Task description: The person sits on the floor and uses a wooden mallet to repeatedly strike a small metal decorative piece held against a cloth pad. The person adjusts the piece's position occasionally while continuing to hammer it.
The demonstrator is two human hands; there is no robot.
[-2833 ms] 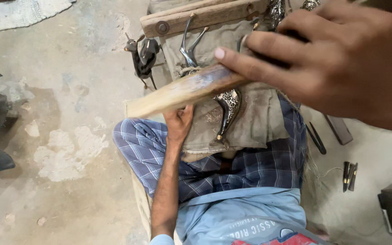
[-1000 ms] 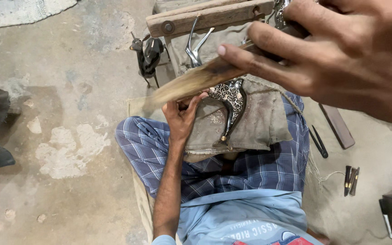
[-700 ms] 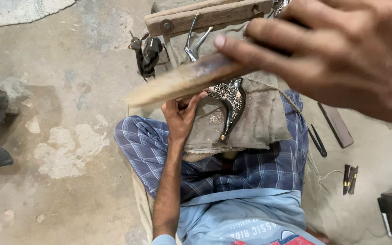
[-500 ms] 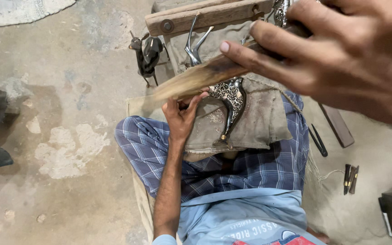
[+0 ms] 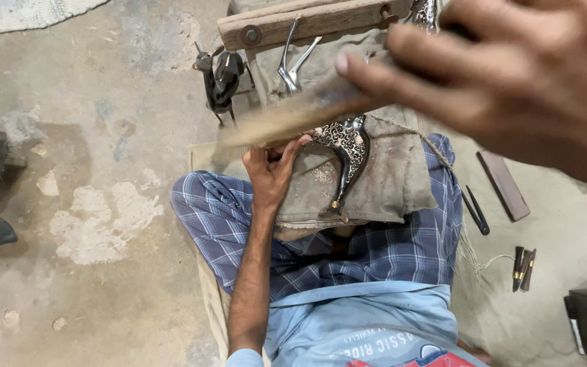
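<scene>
Grey concrete floor (image 5: 69, 102) fills the left side, with pale patches. Next comes a small black animal figure (image 5: 220, 73) standing near a wooden bar (image 5: 307, 24). Below it, the left hand (image 5: 273, 173) rests with bent fingers on a dusty brown cloth (image 5: 395, 177) over the lap, touching a shiny patterned metal figure (image 5: 344, 153). The right hand (image 5: 504, 81), blurred and close, grips a long wooden stick (image 5: 287, 122) that crosses above the metal figure. Far right, small dark tools (image 5: 523, 259) lie on the floor.
</scene>
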